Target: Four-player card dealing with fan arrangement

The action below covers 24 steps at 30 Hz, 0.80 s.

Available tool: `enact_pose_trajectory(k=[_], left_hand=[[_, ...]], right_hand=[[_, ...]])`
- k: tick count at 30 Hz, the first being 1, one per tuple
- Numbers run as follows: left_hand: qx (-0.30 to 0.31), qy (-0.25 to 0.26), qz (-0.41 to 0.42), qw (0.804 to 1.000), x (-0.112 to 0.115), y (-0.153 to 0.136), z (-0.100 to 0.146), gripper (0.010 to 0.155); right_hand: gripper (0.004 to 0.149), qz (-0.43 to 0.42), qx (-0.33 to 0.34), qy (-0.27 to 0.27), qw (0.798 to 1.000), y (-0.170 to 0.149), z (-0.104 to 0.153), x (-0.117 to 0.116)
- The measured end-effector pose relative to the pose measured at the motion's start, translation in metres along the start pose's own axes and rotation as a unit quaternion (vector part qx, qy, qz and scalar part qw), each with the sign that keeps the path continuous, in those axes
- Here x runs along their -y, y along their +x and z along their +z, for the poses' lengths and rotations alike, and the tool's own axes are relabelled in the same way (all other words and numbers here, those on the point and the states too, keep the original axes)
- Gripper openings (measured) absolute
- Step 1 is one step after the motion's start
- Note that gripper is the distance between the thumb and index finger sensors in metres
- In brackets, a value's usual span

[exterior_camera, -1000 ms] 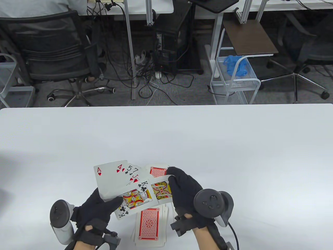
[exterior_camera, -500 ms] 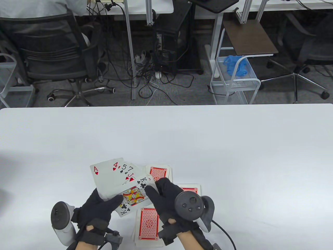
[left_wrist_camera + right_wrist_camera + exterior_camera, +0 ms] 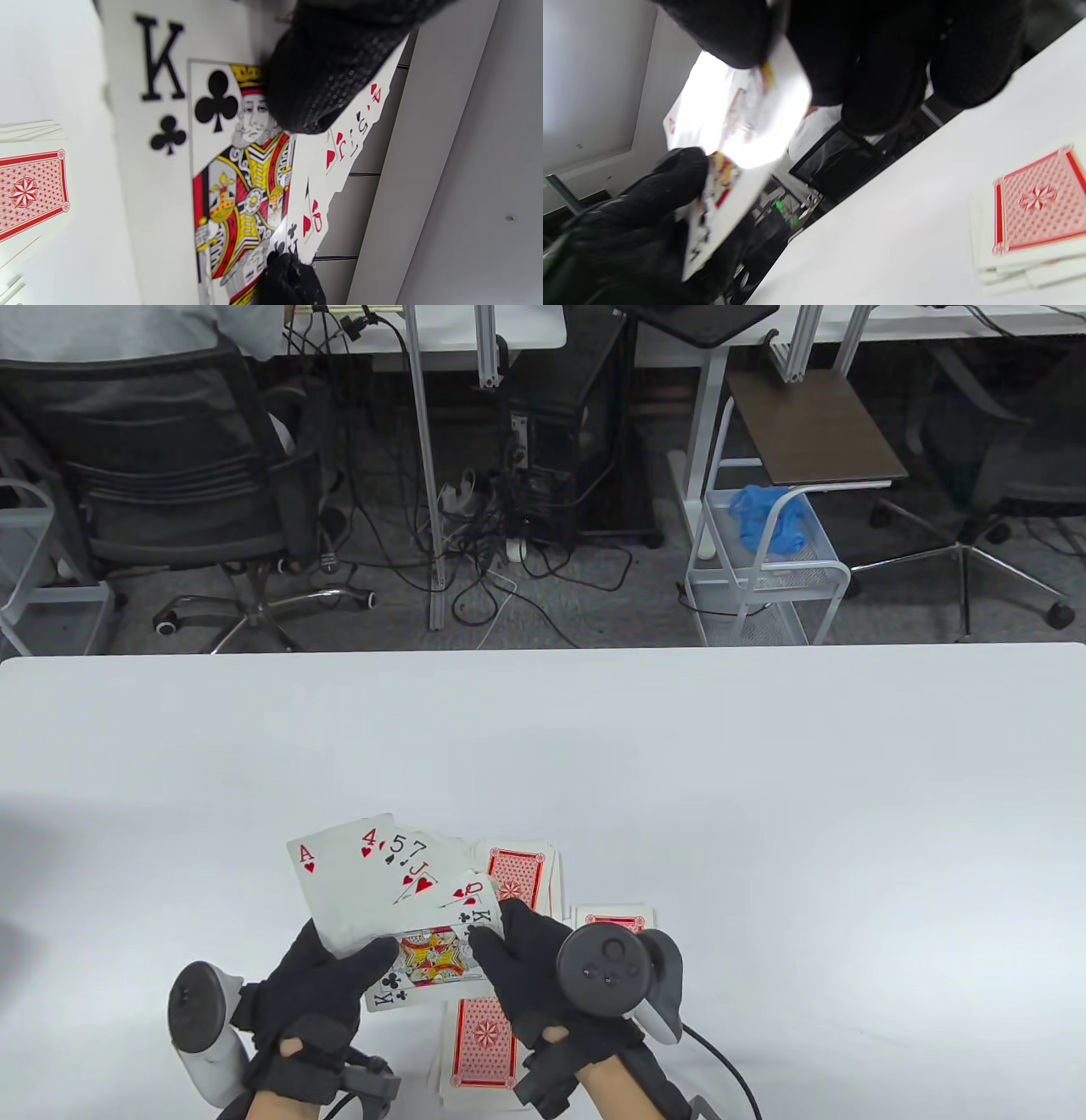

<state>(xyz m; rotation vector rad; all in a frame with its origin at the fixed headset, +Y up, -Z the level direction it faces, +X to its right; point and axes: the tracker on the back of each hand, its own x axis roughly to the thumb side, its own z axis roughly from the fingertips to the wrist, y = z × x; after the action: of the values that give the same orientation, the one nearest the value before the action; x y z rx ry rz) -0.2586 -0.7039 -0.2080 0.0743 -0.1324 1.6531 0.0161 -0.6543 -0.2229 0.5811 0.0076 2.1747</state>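
Note:
My left hand [image 3: 327, 984] holds a fan of face-up cards [image 3: 373, 882] above the table's near edge: ace and 4 of hearts, 5, 7, jack, queen, with the king of clubs [image 3: 428, 963] in front. The king fills the left wrist view [image 3: 199, 169], with my thumb [image 3: 318, 76] pressed on it. My right hand [image 3: 530, 963] pinches the king's right edge. Three face-down red-backed piles lie on the table: one [image 3: 519, 875] behind the fan, one [image 3: 615, 918] to the right, one [image 3: 484, 1044] in front, between my wrists.
The white table [image 3: 764, 780] runs wide on both sides and beyond the cards. Past its far edge are an office chair [image 3: 170, 475], a white wire cart [image 3: 764, 568] and floor cables. A face-down pile shows in the right wrist view [image 3: 1035, 203].
My right hand moved left from the right pile to the fan and added a card. The king of clubs now lies flatter in front, a queen shows behind it, and the fan rose slightly.

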Motion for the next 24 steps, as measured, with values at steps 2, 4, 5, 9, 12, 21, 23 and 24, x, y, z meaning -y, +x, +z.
enact_pose_trajectory(k=[2, 4, 5, 9, 12, 21, 23, 24], left_hand=[[-0.002, 0.006, 0.016, 1.0, -0.001, 0.0, 0.001, 0.048], [-0.009, 0.036, 0.028, 0.999, -0.004, 0.001, 0.003, 0.048], [-0.014, 0.053, 0.024, 0.998, -0.007, 0.002, 0.005, 0.047], [-0.027, 0.13, 0.026, 0.991, -0.02, 0.002, 0.011, 0.047], [-0.029, 0.14, 0.047, 0.989, -0.025, 0.001, 0.012, 0.047], [-0.018, 0.081, 0.061, 0.995, -0.01, 0.003, 0.009, 0.047], [-0.011, 0.062, 0.049, 0.997, -0.005, 0.006, 0.008, 0.046], [-0.009, 0.05, 0.044, 0.998, -0.001, 0.007, 0.008, 0.046]], right_hand=[[0.049, -0.04, 0.022, -0.002, 0.999, -0.002, -0.001, -0.001], [0.063, -0.099, -0.009, -0.045, 0.994, -0.012, 0.003, -0.004], [0.066, -0.129, -0.042, -0.066, 0.989, -0.017, 0.004, -0.007], [0.066, -0.145, -0.096, 0.096, 0.98, -0.026, 0.001, -0.027], [0.071, -0.193, -0.069, 0.224, 0.953, -0.021, -0.002, -0.049], [0.085, -0.283, -0.037, 0.048, 0.957, -0.011, 0.005, -0.063], [0.083, -0.292, -0.033, 0.024, 0.956, -0.012, 0.006, -0.06], [0.082, -0.286, -0.031, 0.007, 0.958, -0.013, 0.007, -0.058]])
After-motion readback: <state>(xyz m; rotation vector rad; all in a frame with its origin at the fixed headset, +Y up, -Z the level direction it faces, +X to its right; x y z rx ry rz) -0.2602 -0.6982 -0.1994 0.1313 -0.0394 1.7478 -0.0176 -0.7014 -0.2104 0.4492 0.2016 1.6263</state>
